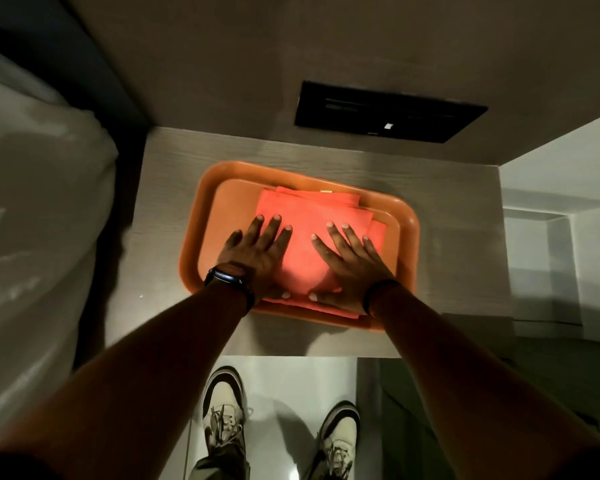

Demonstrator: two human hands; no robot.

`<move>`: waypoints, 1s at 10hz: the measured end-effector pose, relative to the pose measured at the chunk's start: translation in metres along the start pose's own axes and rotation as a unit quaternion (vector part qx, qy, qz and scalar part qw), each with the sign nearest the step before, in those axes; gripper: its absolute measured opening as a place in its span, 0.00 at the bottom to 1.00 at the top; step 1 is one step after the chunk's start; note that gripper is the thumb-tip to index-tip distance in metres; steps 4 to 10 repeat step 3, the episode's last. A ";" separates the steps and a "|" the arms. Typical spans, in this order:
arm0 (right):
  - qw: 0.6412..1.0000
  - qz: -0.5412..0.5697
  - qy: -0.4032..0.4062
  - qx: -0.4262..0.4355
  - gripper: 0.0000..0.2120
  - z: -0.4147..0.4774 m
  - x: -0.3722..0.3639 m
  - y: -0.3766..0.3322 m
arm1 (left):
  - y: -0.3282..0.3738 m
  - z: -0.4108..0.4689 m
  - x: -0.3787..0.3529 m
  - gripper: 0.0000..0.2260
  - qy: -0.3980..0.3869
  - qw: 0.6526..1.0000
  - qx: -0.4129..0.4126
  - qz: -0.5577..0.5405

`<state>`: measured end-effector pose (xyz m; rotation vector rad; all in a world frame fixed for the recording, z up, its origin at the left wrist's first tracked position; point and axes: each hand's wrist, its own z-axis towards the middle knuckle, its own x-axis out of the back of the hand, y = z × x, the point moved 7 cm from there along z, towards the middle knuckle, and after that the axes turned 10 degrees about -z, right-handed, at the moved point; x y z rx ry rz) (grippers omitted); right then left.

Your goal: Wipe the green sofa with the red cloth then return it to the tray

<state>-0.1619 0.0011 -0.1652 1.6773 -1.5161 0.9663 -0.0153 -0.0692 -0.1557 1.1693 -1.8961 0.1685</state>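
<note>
Tray [407, 220] holds red cloth [302, 258] under fingers [274, 233].

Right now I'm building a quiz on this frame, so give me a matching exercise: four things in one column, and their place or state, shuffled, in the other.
Things:
1. red cloth
2. orange tray
3. left hand
4. black panel

Places or states:
A. set in the wall above the table
B. folded, lying in the tray
C. resting on the pale wood-grain table
D. flat on the cloth, watch on its wrist

Pairs: 1-B, 2-C, 3-D, 4-A
</note>
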 end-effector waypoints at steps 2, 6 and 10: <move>0.997 0.033 0.068 -0.003 0.48 -0.007 0.036 -0.001 | 0.002 -0.016 0.019 0.54 0.080 0.995 0.044 -0.027; 0.962 0.102 0.245 -0.068 0.45 -0.035 0.100 0.012 | 0.021 -0.041 0.066 0.54 0.170 0.985 0.026 -0.030; 0.962 0.102 0.245 -0.068 0.45 -0.035 0.100 0.012 | 0.021 -0.041 0.066 0.54 0.170 0.985 0.026 -0.030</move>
